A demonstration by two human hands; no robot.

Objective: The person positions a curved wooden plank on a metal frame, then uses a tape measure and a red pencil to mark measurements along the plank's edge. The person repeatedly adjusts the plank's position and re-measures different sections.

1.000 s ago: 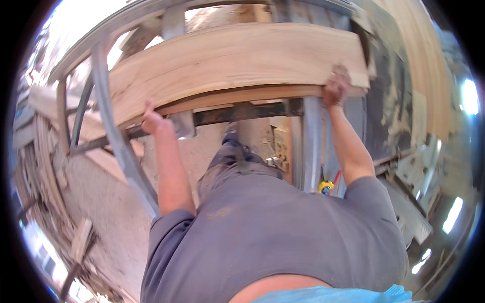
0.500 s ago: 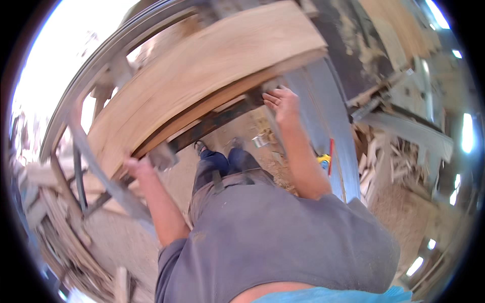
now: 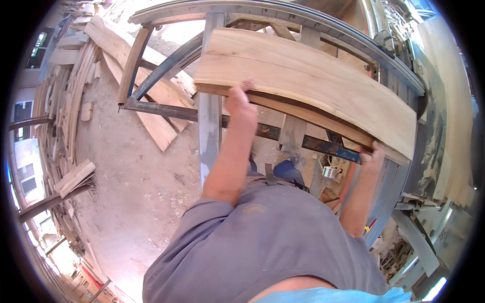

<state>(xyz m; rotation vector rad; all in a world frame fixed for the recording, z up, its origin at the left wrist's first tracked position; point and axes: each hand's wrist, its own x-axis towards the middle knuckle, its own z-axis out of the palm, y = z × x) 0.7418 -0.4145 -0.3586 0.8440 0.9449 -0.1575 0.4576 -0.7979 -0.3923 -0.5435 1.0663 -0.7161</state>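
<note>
A wide, pale wooden board [image 3: 308, 83] lies across a grey metal frame [image 3: 209, 118], with a second wooden board [image 3: 323, 120] beneath it and a dark gap between their near edges. My left hand [image 3: 240, 101] grips the near edge toward the left end, thumb on top and the other fingers mostly hidden below. At the right end, my right hand [image 3: 372, 155] is closed on the same near edge with its fingers curled. Whether either hand also holds the lower board is hard to make out.
Long planks [image 3: 146, 108] lie on the ground behind the frame's left side. Stacked timber strips [image 3: 76, 96] line the far left. A metal rail [image 3: 313, 28] runs behind the boards. A small can [image 3: 330, 172] sits below the frame, and a dark tabletop [image 3: 432, 136] stands at right.
The view has swung round to the left, so the boards now slope down toward the right. Both hands remain at the near edge, and the left one now closes around it near the left end.
</note>
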